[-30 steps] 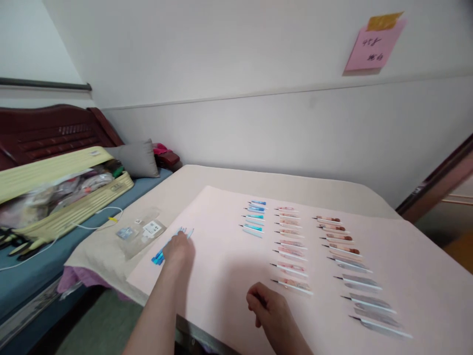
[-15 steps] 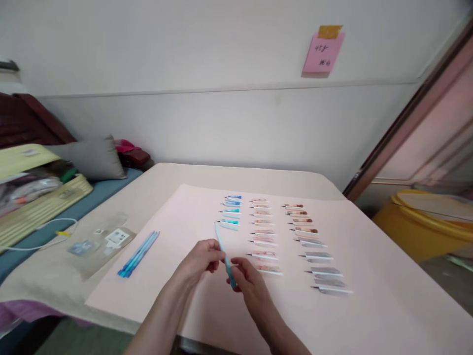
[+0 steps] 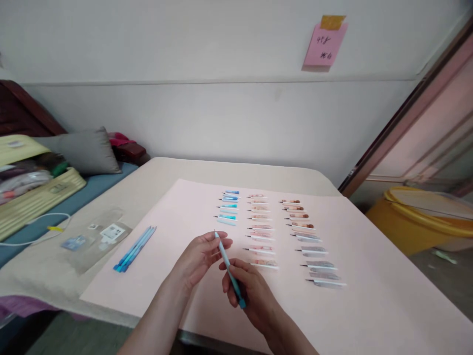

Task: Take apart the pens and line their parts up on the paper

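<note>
My right hand (image 3: 247, 283) is closed around the lower part of a slim pen (image 3: 229, 270), pale blue at its upper end and darker teal at the lower end. The pen slants up to the left, its narrow tip by my left hand (image 3: 201, 256). That hand is open, palm partly showing, with its fingers loosely curved behind the tip; firm contact cannot be made out. Beyond my hands lie blue pen parts (image 3: 227, 217) in a short column. A column of pink-patterned parts (image 3: 260, 228) lies to its right, then brown-ended parts (image 3: 301, 226) and grey parts (image 3: 323, 264).
Several blue pens (image 3: 135, 249) lie bunched on the pale pink sheet (image 3: 166, 217) at left. Beside them is a clear plastic bag (image 3: 99, 241) on the table cover. A yellow bin (image 3: 414, 222) stands off to the right. A pink note (image 3: 325, 47) is taped to the wall.
My left hand has loosened from the pen's middle and its fingers have spread near the tip. The right hand has shifted slightly down with the pen. The view has tilted slightly.
</note>
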`<state>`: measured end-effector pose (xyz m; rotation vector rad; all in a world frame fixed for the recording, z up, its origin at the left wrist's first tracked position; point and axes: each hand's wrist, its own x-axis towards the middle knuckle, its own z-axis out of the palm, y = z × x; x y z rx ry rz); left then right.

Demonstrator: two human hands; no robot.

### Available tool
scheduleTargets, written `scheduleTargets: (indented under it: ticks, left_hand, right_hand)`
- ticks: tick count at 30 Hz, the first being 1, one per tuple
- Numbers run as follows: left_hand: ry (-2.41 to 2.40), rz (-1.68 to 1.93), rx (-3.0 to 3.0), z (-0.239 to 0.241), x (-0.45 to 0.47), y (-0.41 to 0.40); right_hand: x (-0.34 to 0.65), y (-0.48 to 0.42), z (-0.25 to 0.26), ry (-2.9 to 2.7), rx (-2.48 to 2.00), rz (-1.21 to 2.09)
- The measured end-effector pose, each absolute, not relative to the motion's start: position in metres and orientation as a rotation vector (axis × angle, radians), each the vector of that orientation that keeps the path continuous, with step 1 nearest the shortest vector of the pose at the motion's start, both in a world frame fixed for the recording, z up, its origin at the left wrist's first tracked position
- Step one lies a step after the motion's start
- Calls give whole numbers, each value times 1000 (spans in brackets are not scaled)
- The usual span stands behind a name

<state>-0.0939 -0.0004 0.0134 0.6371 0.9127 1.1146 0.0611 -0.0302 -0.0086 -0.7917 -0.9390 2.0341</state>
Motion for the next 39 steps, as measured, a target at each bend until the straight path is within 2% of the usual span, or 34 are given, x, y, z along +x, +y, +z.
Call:
scheduleTargets:
  ticks: [6, 14, 21, 24, 30, 39]
  left_hand:
    - [941, 1144, 647, 12, -88, -2]
    - [1037, 1225, 745, 16, -81, -4]
    - [1196, 1259, 747, 13, -78, -4]
    - [1196, 1256, 745, 15, -77, -5]
    - [859, 1047, 650, 21, -77, -8]
    - [1107, 1257, 664, 12, -85, 0]
  right_hand:
    - [59, -31, -7, -886, -773, 2080]
    - [55, -31, -9, -1267, -1105, 1729]
    - [53, -34, -12, -1542, -1205, 1316]
    - [53, -33, -11, -1540, -1205, 1350]
    - [59, -28, -5, -1352, -1167, 1645]
    - [56, -34, -8, -1554, -1173, 1375]
